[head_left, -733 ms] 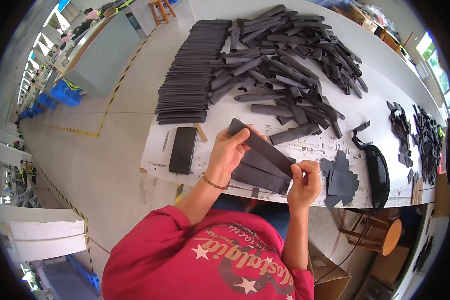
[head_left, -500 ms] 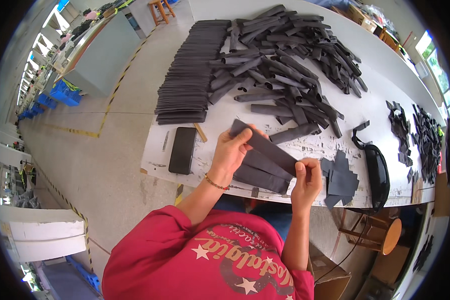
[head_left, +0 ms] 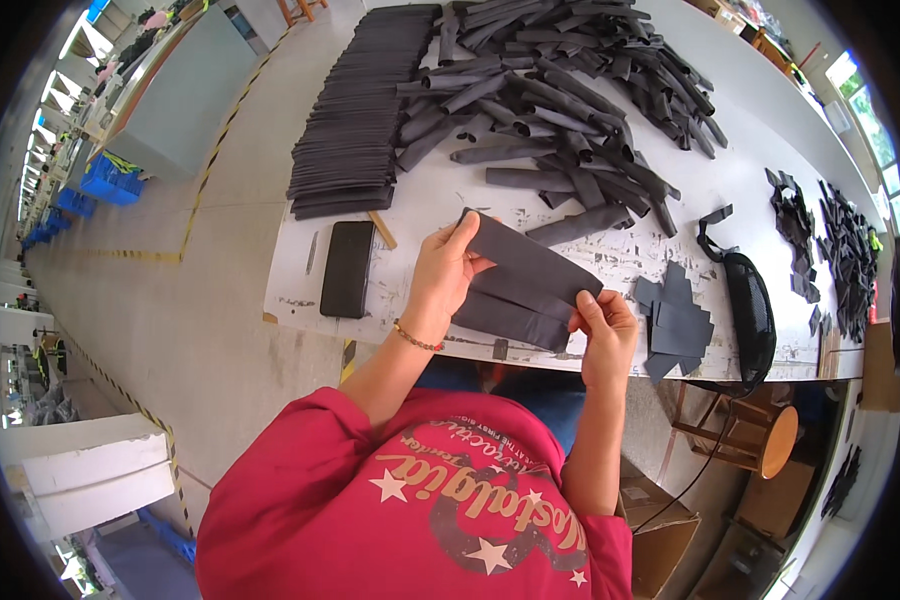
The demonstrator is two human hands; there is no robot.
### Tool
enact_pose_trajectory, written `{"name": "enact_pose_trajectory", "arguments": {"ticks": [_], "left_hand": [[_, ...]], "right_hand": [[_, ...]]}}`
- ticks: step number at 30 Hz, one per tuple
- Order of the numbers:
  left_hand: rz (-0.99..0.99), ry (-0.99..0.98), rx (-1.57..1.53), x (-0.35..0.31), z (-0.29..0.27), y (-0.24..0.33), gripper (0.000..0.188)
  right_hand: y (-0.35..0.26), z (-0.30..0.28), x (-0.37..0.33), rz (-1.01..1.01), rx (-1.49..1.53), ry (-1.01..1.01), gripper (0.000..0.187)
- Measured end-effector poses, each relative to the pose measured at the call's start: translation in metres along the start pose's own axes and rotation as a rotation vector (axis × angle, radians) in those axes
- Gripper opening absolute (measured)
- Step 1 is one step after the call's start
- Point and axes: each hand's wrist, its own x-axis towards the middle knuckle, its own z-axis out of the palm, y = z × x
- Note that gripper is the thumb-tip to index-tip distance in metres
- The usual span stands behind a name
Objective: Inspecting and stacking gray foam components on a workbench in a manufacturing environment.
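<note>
Holding a few flat dark grey fabric strips (head_left: 525,280) between both hands, the person stands at the near edge of a long white worktable (head_left: 610,250). The left hand (head_left: 442,270) grips the strips at their left end, fingers wrapped over the upper edge and thumb raised along the top corner. The right hand (head_left: 602,325) pinches the lower right end of the same strips between thumb and fingertips. The strips sit just above the table edge, tilted down toward the right, with the top piece fanned slightly away from the ones beneath.

On the table to the left of the left hand lies a black phone (head_left: 348,268), face down as far as can be told, with a small wooden stick (head_left: 381,229) just beside it. Beyond these, a neat stack of dark strips (head_left: 355,130) runs along the table's left side. To its right spreads a loose heap of curled dark strips (head_left: 560,100). Near the right hand, a small pile of cut dark pieces (head_left: 675,320) rests on the table, and a black pouch with a strap (head_left: 748,305) lies just past it. Further dark scraps (head_left: 835,245) lie at the far right end. A wooden stool (head_left: 760,435) stands below the table edge.
</note>
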Motion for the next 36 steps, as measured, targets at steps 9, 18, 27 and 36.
{"name": "enact_pose_trajectory", "arguments": {"ticks": [9,18,27,36], "left_hand": [[0.645,0.103,1.136,0.002,-0.051,-0.026,0.02],[0.861,-0.179,1.231,0.036,0.013,-0.008,0.015],[0.707,-0.476,1.865,0.136,0.047,-0.084,0.025],[0.41,-0.533,1.369,0.117,0.056,-0.064,0.019]], "right_hand": [[0.043,-0.026,-0.003,-0.101,-0.57,0.182,0.026],[0.024,-0.065,0.006,-0.374,-1.016,0.403,0.012],[-0.031,-0.17,0.032,-0.453,-1.613,0.277,0.039],[-0.009,-0.218,0.046,-0.757,-1.985,-0.12,0.032]]}}
